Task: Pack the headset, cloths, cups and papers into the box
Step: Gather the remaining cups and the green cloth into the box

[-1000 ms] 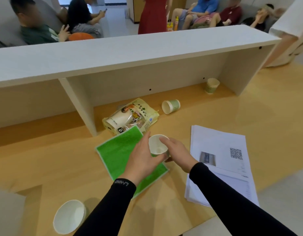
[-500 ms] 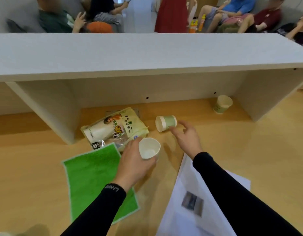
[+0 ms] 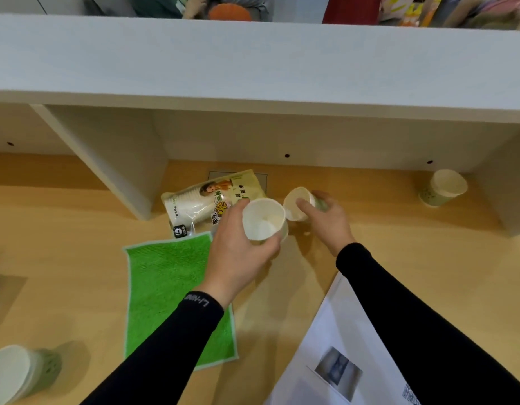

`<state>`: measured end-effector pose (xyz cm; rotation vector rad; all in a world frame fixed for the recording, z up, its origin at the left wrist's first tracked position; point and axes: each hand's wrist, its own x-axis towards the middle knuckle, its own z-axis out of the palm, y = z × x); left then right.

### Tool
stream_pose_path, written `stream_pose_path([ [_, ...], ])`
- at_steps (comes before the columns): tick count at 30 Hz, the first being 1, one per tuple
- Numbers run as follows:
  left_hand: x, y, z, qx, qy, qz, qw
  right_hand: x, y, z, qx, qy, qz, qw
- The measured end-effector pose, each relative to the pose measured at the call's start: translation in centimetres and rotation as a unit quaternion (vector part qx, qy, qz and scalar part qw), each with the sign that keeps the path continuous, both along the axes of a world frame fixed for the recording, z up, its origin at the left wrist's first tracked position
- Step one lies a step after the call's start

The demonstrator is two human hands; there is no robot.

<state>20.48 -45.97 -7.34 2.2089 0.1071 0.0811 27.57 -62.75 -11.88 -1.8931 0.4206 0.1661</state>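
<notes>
Four paper cups show on the wooden desk (image 3: 384, 244): the left hand (image 3: 238, 252) is wrapped around an upright cup (image 3: 263, 219), its white inside facing the camera, and the right hand (image 3: 326, 223) has its fingers closed on a second cup (image 3: 296, 203) tipped on its side, mouth turned toward the first, the two rims almost touching. A third cup (image 3: 444, 188) stands far right under the white shelf (image 3: 253, 62), and a fourth cup (image 3: 16, 372) lies at the lower left corner. Behind the left hand lies a packet of cups (image 3: 200, 200) in clear wrap, just beside the green cloth (image 3: 171, 287) spread flat below it. White papers (image 3: 326, 361) lie lower right, partly under the right sleeve. Neither the box nor the headset is in view
</notes>
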Motion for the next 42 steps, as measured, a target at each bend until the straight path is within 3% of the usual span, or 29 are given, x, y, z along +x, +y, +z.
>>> stream_pose_path([
  [2, 0.8, -0.9, 0.7, -0.034, -0.026, 0.026, 0.999, -1.2, -0.4, 0.6, 0.07, 0.018, 0.01, 0.997],
  [5, 1.5, -2.6, 1.3, -0.055, -0.038, 0.023, 0.997, -2.8, -1.0, 1.3, 0.103, 0.033, 0.031, 0.994],
  [12, 2.1, -6.5, 0.3, 0.058, -0.017, -0.115, 0.992, -4.1, -3.7, 1.9, 0.132, 0.034, 0.014, 0.991],
  [15, 2.2, -8.3, -0.1, 0.052, 0.047, -0.18, 0.981, -3.9, -5.5, 1.4, 0.159, 0.054, -0.005, 0.986],
  [18, 2.5, -9.7, -0.5, 0.055, 0.052, -0.206, 0.976, -3.9, -7.7, 0.9, 0.172, 0.083, -0.005, 0.982],
  [21, 2.6, -10.6, -0.8, 0.065, 0.043, -0.189, 0.979, -3.0, -10.6, 0.9, 0.111, 0.071, -0.027, 0.991],
  [25, 2.1, -10.6, -1.1, 0.072, 0.067, -0.177, 0.979, 0.5, -17.4, 0.7, -0.119, -0.005, -0.119, 0.986],
  [29, 1.7, -9.7, -1.6, 0.083, 0.078, -0.168, 0.979, 3.8, -21.8, -0.4, -0.257, 0.031, -0.114, 0.959],
  [32, 1.6, -9.0, -1.8, 0.095, 0.084, -0.164, 0.978, 5.0, -22.9, -1.5, -0.286, 0.086, -0.101, 0.949],
  [35, 1.5, -8.4, -1.8, 0.099, 0.081, -0.153, 0.98, 4.5, -22.5, -1.5, -0.289, 0.099, -0.107, 0.946],
  [38, 1.5, -8.1, -1.7, 0.1, 0.076, -0.137, 0.983, 2.8, -19.9, -0.1, -0.264, 0.025, -0.102, 0.959],
  [42, 0.9, -8.1, -1.6, 0.104, 0.065, -0.108, 0.986, -0.5, -12.8, 3.7, -0.051, -0.078, -0.032, 0.995],
])
